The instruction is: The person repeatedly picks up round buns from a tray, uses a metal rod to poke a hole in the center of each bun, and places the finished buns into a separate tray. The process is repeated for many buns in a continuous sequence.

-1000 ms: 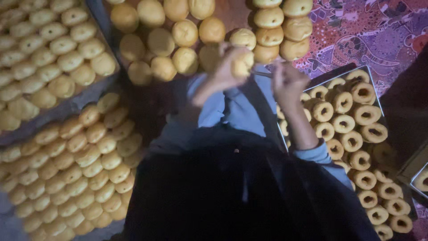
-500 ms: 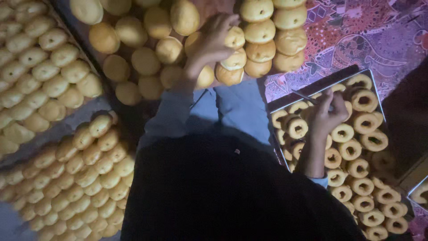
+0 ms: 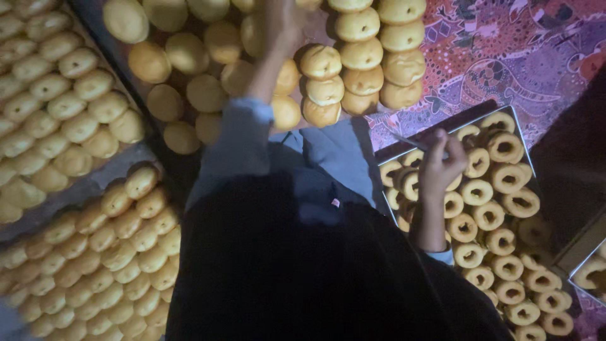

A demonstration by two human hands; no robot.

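Observation:
My left hand point(image 3: 284, 22) reaches far forward among rows of round golden buns point(image 3: 322, 62). Its fingers lie on the buns near the top edge, and their grip is hidden. My right hand point(image 3: 442, 163) hovers over a metal tray point(image 3: 519, 126) packed with ring doughnuts point(image 3: 505, 146). Its fingers are closed around a thin pale stick point(image 3: 409, 141) that points left over the tray's near corner.
Two more beds of small round buns lie on the left, one higher point(image 3: 82, 126) and one lower point(image 3: 126, 252). A patterned purple cloth point(image 3: 524, 57) covers the surface at the upper right. A second tray of rings point(image 3: 590, 271) shows at the right edge. My dark clothing point(image 3: 303, 265) fills the bottom centre.
My left hand has moved further forward across the round buns. My right hand has dropped from chest height onto the doughnut tray and stays there.

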